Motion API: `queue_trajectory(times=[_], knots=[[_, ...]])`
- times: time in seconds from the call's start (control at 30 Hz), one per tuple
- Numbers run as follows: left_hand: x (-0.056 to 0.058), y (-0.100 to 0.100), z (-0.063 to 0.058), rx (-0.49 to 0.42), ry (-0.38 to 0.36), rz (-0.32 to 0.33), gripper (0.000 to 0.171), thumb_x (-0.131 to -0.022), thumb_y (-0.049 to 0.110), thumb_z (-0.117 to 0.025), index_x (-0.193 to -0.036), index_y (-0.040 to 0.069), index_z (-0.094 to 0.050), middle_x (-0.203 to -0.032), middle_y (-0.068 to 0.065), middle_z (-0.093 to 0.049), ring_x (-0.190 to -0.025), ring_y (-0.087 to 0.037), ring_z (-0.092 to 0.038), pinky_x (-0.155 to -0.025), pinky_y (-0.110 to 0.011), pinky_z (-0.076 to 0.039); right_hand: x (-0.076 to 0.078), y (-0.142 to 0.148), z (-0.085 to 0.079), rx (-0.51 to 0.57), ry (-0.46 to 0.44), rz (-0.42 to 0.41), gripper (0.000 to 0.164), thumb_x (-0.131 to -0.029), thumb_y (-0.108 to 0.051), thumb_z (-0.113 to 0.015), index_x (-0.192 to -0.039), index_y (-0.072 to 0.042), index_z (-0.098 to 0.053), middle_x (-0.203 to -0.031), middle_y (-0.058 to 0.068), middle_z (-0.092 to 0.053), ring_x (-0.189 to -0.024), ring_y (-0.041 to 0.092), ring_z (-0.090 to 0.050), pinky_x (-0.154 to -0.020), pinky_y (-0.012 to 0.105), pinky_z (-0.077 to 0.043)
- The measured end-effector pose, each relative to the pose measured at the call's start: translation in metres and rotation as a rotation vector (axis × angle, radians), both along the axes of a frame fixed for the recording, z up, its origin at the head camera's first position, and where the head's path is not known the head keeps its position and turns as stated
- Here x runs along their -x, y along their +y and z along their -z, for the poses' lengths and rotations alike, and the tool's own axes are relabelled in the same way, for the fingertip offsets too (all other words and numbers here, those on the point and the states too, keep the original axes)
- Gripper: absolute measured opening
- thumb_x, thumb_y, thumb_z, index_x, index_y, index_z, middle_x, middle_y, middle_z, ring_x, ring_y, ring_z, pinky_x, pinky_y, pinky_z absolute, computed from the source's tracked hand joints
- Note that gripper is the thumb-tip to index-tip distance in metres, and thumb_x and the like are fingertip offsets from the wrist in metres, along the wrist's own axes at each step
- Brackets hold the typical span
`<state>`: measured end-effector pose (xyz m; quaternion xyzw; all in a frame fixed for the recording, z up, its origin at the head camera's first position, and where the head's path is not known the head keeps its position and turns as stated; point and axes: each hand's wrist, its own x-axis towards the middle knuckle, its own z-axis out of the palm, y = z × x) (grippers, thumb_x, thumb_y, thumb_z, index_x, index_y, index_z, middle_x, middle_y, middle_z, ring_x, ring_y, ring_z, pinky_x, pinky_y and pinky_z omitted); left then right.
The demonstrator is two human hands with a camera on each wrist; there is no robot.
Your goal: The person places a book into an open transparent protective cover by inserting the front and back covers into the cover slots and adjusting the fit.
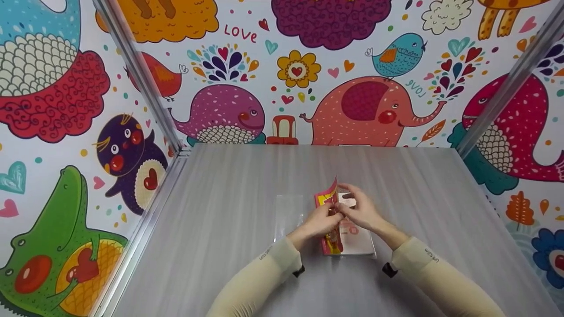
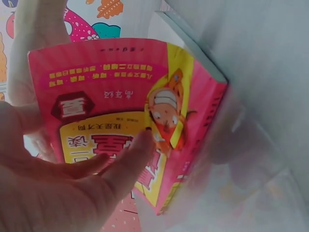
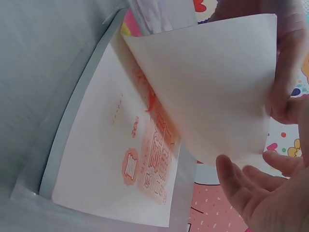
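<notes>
A paperback book (image 1: 357, 240) lies on the table with its pink and yellow front cover (image 2: 106, 72) lifted upright. Orange print shows on its white title page (image 3: 111, 145). My left hand (image 1: 319, 220) holds the raised cover, fingers against the printed outer face and thumb by the free edge. On the cover's white inner side is my right hand (image 1: 361, 209), its fingers (image 3: 231, 181) spread loosely at the lower part of that edge. The two hands meet near the middle of the edge.
A clear plastic sleeve (image 1: 288, 211) lies flat on the table to the left of the book. Grey wood-grain tabletop (image 1: 211, 220) surrounds them. Metal posts (image 1: 136, 75) and cartoon-printed walls (image 1: 291, 110) stand at the back and sides.
</notes>
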<state>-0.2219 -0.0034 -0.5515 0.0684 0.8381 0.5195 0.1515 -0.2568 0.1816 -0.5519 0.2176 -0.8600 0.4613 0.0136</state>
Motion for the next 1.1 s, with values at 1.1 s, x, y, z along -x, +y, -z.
queue_trajectory(times=[1.1], knots=[[0.012, -0.043, 0.013, -0.436, -0.167, -0.070, 0.039, -0.101, 0.003, -0.055, -0.134, -0.015, -0.067, -0.086, -0.006, -0.075, -0.074, -0.005, -0.065, -0.070, -0.021, -0.057, 0.015, -0.025, 0.015, -0.380, 0.353, -0.245, 0.087, -0.095, -0.050, -0.076, -0.164, -0.002, -0.052, -0.181, 0.025, -0.037, -0.158, 0.056, -0.045, -0.110, 0.075, -0.055]])
